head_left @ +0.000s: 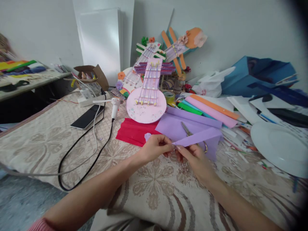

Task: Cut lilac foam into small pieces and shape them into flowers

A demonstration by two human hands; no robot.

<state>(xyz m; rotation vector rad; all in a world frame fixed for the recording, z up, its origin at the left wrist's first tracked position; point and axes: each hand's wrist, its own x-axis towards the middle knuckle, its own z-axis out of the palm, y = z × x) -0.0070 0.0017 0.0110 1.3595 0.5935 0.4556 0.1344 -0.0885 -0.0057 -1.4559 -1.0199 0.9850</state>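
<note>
My left hand (157,146) and my right hand (193,157) meet low over the patterned cloth, thumbs and fingers pinched on one end of a purple crepe paper strip (199,137). The strip's long free end stretches to the right. A small piece of pale purple paper (147,136) shows just beyond my left hand. Behind the strip lie scissors (186,128), their handles partly covered by it, on a sheet of purple crepe paper (168,123). Red crepe paper (133,131) rests to the left of that sheet.
A pink paper guitar (146,107) leans among other paper instruments at the back. On the left are a glue gun (115,107), a black phone (88,117) and looping cables. Paper rolls (209,110), scraps and a white plate (280,147) occupy the right.
</note>
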